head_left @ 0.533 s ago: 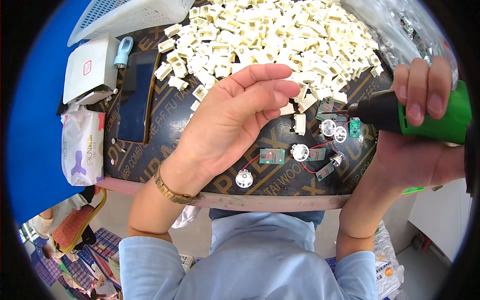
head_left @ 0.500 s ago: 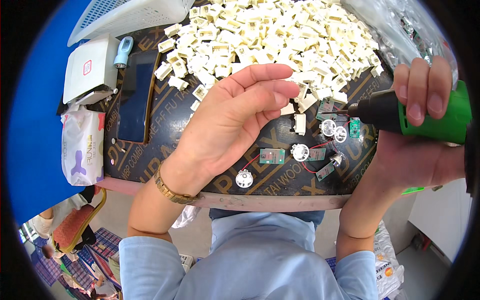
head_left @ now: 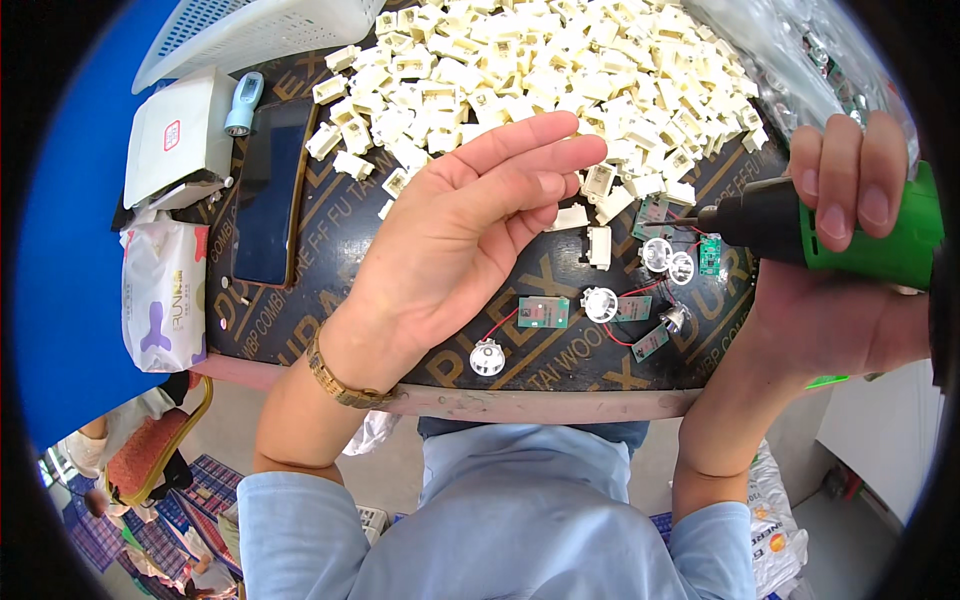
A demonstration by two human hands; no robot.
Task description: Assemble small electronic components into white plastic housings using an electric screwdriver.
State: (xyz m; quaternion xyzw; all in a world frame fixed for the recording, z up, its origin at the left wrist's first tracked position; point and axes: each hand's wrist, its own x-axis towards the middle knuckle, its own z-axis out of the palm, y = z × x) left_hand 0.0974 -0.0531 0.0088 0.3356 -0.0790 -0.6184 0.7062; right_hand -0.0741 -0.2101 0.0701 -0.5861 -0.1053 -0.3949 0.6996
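My left hand (head_left: 455, 225) hovers over the table in front of a heap of cream plastic housings (head_left: 560, 80). Its fingers are stretched out toward the heap, the thumb lies along them, and no object shows in it. In my right hand (head_left: 840, 220) is a green and black electric screwdriver (head_left: 765, 220), its thin bit pointing left over a green circuit board (head_left: 652, 216). Below the bit lie clear round lenses (head_left: 656, 254) wired to small boards. One lens (head_left: 487, 357) with its board (head_left: 543, 312) sits apart, nearer the front edge. A single cream housing (head_left: 599, 247) lies between.
To the left are a phone (head_left: 270, 200), a small blue flashlight (head_left: 244, 104), a white box (head_left: 180, 140) and a tissue pack (head_left: 165, 295). A white basket (head_left: 250, 40) stands at the back left. Clear plastic bags (head_left: 800, 60) of parts fill the back right.
My left hand has shifted slightly and its fingers have straightened a little. The right hand with the electric screwdriver stays nearly still.
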